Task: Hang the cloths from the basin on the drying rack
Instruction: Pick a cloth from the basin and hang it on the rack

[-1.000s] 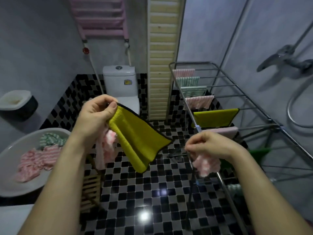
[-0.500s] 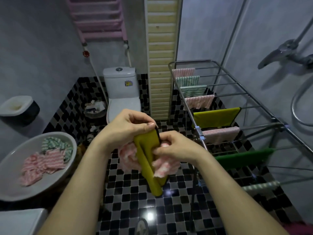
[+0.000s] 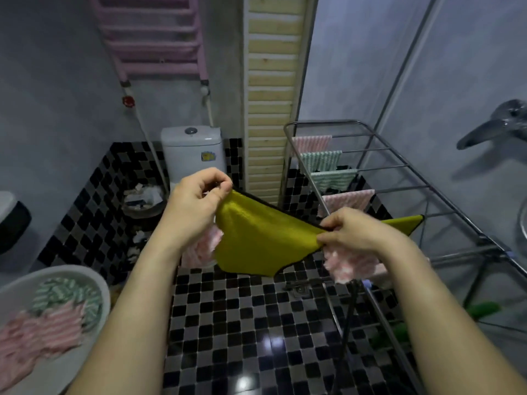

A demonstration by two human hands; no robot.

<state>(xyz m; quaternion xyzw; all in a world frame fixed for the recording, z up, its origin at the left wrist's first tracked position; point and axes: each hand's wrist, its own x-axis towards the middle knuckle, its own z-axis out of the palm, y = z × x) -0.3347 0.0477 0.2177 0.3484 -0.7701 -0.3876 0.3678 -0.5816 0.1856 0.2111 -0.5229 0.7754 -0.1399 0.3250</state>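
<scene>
A yellow cloth (image 3: 256,240) with a black edge is stretched between my hands at mid-frame. My left hand (image 3: 194,206) pinches its upper left corner and also holds a pink cloth (image 3: 199,249) that hangs below. My right hand (image 3: 353,232) pinches the cloth's right corner and holds another pink cloth (image 3: 350,263). The metal drying rack (image 3: 399,166) stands on the right with several cloths hung over its bars. A white basin (image 3: 94,283) at lower left holds pink and green striped cloths.
A toilet (image 3: 191,149) stands at the back wall with a waste bin (image 3: 142,201) beside it. A wooden slatted panel (image 3: 271,81) rises behind the rack. A shower fitting (image 3: 496,126) sticks out on the right. The floor is black-and-grey tile.
My hands, close together on the bunched yellow cloth half a second ago, have moved apart and spread it flat between them. The view has shifted slightly left.
</scene>
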